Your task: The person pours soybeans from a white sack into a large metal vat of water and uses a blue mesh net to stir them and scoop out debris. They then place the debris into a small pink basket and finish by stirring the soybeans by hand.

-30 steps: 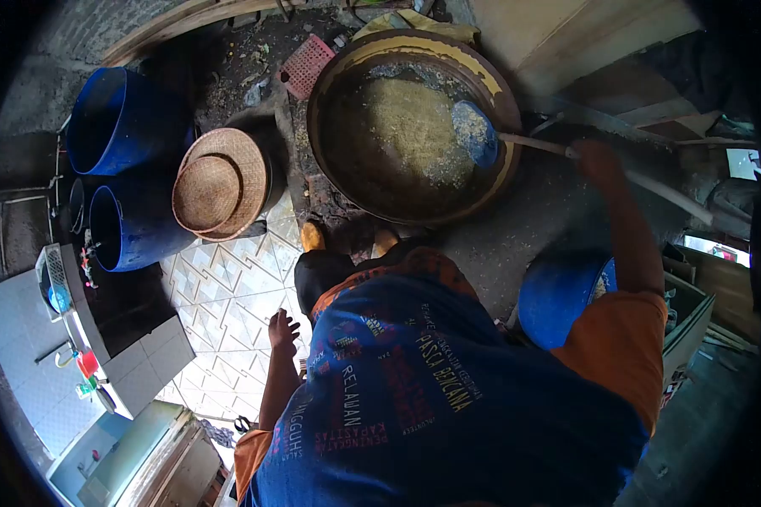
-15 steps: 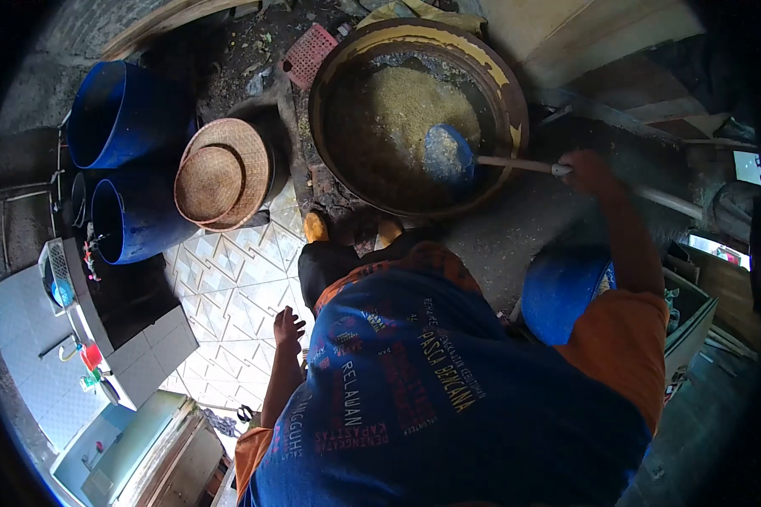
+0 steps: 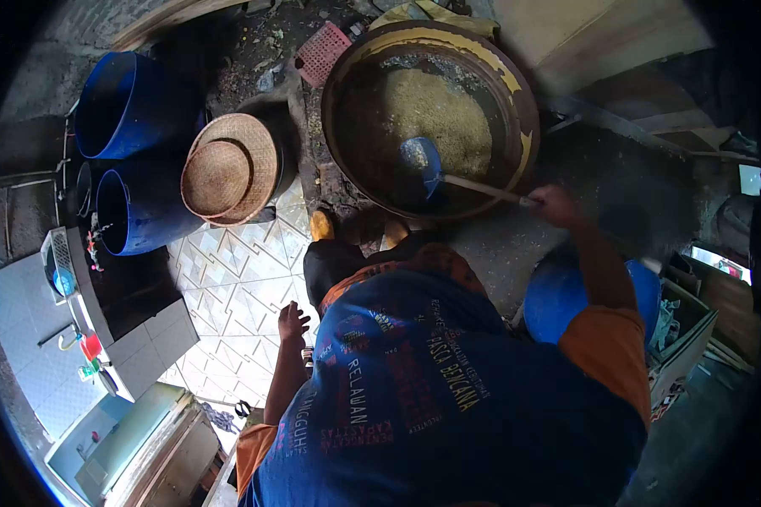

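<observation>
My right hand (image 3: 556, 205) is closed around the end of a wooden handle, which belongs to a blue dipper (image 3: 429, 162). The dipper's bowl is inside a wide round vat (image 3: 528, 118), low toward its near side, with some pale contents showing in it. Beside the bowl, a mound of pale yellowish grains or beans (image 3: 444, 110) lies in the vat, with dark liquid around it. My left hand (image 3: 293, 324) hangs at my side above the tiled floor, fingers apart and holding nothing.
Two blue barrels (image 3: 139, 211) stand at the left, next to stacked round woven baskets (image 3: 262, 160). A pink perforated basket (image 3: 323, 53) leans by the vat. Another blue barrel (image 3: 558, 291) is near my right arm. A tiled counter (image 3: 156, 338) lies at lower left.
My right hand has drawn the dipper left and toward me, across the vat's near side. My left hand still hangs at my side. The view has shifted slightly.
</observation>
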The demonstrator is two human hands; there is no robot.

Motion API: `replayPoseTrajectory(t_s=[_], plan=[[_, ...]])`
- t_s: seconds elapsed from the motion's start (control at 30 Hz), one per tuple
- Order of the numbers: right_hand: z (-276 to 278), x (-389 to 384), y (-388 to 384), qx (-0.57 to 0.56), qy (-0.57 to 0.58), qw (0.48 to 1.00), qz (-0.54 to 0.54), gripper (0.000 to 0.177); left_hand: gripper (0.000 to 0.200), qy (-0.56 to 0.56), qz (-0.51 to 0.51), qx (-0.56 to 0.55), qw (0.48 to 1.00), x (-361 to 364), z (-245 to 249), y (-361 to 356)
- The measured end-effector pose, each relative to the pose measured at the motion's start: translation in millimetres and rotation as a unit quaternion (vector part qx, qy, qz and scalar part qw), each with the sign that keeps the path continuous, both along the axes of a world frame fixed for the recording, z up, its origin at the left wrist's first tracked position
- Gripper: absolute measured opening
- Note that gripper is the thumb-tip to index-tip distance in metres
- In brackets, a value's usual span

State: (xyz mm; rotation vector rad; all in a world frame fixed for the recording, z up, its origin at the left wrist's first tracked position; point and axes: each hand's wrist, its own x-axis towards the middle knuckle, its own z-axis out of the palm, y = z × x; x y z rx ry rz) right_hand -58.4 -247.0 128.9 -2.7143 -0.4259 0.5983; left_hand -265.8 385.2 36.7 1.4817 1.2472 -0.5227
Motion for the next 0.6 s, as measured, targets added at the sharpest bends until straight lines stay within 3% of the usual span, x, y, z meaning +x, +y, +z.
replayPoseTrajectory(t_s=[0.07, 0.17, 0.2, 0.27, 0.4, 0.47, 0.6], plan=[[2, -4, 22, 0.072, 0.072, 0.992, -0.079, 0.024, 0.054, 0.001, 0.001, -0.001, 1.0, -3, -3, 2], [-19, -11, 47, 0.099, 0.087, 0.983, -0.124, 0.034, 0.053, 0.004, 0.008, -0.008, 1.0, -3, -2, 1], [-20, -11, 57, 0.101, 0.086, 0.984, -0.122, 0.034, 0.052, 0.006, 0.008, -0.006, 1.0, -4, -1, 0], [-17, -11, 82, 0.084, 0.182, 0.953, -0.225, 0.028, 0.052, 0.008, 0.005, -0.008, 1.0, -4, 0, -1], [-52, -12, 111, 0.138, 0.145, 0.94, -0.275, 0.029, 0.052, 0.004, 0.018, -0.01, 1.0, -4, 0, -1], [-72, -8, 122, 0.233, 0.161, 0.911, -0.299, 0.029, 0.053, 0.002, 0.017, -0.008, 1.0, -5, 0, -1], [-77, 17, 153, 0.182, 0.192, 0.914, -0.307, 0.024, 0.053, -0.002, 0.028, -0.009, 1.0, -9, -5, 3]])
